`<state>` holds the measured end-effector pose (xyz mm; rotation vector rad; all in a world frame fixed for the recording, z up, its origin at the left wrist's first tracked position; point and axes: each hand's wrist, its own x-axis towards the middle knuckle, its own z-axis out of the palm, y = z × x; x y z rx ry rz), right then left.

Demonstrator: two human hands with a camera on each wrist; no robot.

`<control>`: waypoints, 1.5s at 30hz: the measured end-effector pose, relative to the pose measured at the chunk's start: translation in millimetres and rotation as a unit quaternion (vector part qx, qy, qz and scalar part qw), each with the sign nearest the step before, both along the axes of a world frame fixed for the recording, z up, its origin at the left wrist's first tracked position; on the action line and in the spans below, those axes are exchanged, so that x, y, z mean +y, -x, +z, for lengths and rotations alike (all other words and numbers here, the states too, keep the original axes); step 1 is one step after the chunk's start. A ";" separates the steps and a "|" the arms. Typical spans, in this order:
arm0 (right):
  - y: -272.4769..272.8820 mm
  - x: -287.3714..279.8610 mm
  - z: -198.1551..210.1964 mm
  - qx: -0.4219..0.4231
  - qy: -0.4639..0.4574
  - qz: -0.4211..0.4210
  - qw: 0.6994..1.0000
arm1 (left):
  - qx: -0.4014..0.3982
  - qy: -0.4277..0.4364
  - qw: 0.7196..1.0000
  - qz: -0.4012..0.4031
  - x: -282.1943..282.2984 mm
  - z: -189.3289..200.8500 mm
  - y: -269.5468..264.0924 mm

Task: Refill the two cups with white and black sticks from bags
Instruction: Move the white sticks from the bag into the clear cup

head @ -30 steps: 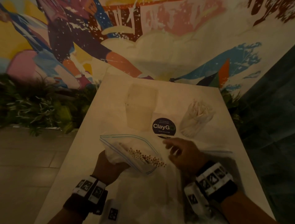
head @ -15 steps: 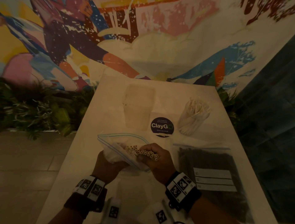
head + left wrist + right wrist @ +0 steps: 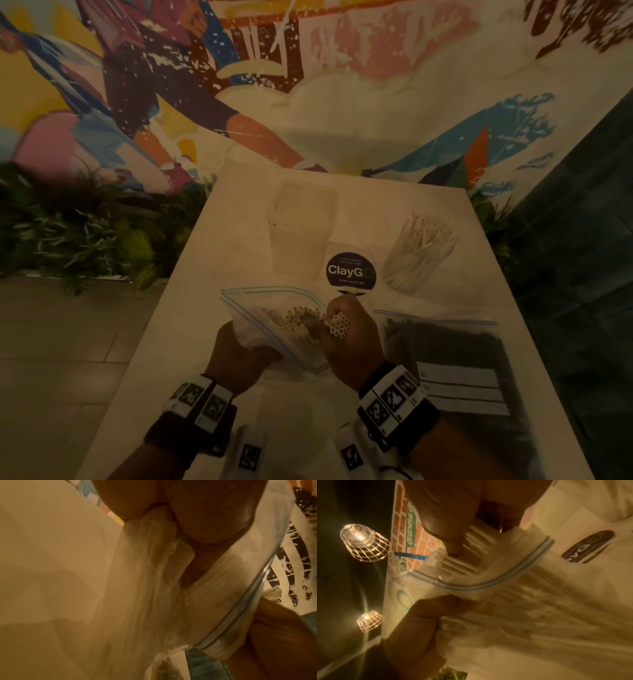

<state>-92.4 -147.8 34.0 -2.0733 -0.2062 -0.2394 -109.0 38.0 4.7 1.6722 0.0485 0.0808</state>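
My left hand (image 3: 239,353) grips the lower part of a clear zip bag (image 3: 267,308) with white sticks (image 3: 298,317) inside, its mouth tilted up and open. My right hand (image 3: 346,329) is at the bag's mouth and grips a bundle of the white sticks (image 3: 339,325); the right wrist view shows the fingers (image 3: 453,534) curled round that bundle (image 3: 467,555) above the blue zip edge (image 3: 505,578). A clear empty cup (image 3: 301,226) stands at the back. To its right, a second cup (image 3: 418,253) holds white sticks. A bag of black sticks (image 3: 445,346) lies flat at the right.
A round dark ClayGo sticker (image 3: 350,272) sits on the white table (image 3: 239,219) between the cups. Green plants (image 3: 68,226) line the floor at the left below a painted wall. The table's right edge borders a dark tiled floor (image 3: 582,274).
My right hand moved left from beside the sticker into the bag's mouth and closed round a bundle of white sticks, uncovering the black-stick bag. The left hand kept holding the bag.
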 end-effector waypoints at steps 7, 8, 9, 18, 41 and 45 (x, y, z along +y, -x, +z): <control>-1.4 -3.3 -4.7 0.029 -0.005 -0.011 1.000 | -0.025 -0.073 0.997 -0.024 -0.7 4.0 -0.7; -1.9 -3.0 -4.0 0.029 -0.009 -0.012 0.999 | -0.025 -0.080 0.996 -0.022 1.6 3.7 -0.7; -0.9 -3.2 -2.4 0.028 -0.013 -0.015 0.999 | -0.024 -0.087 0.996 -0.023 3.2 3.8 0.0; 3.1 -0.1 -5.5 0.052 -0.008 -0.020 0.998 | -0.018 -0.075 0.997 -0.020 6.1 -2.2 -2.0; -0.6 -11.0 74.3 -0.072 -0.290 -0.035 0.954 | -0.002 -0.113 0.993 -0.040 14.1 -12.7 -3.6; -14.0 -30.1 110.1 -0.108 -0.356 -0.054 0.927 | -0.006 -0.116 0.992 -0.042 13.5 -12.8 -3.4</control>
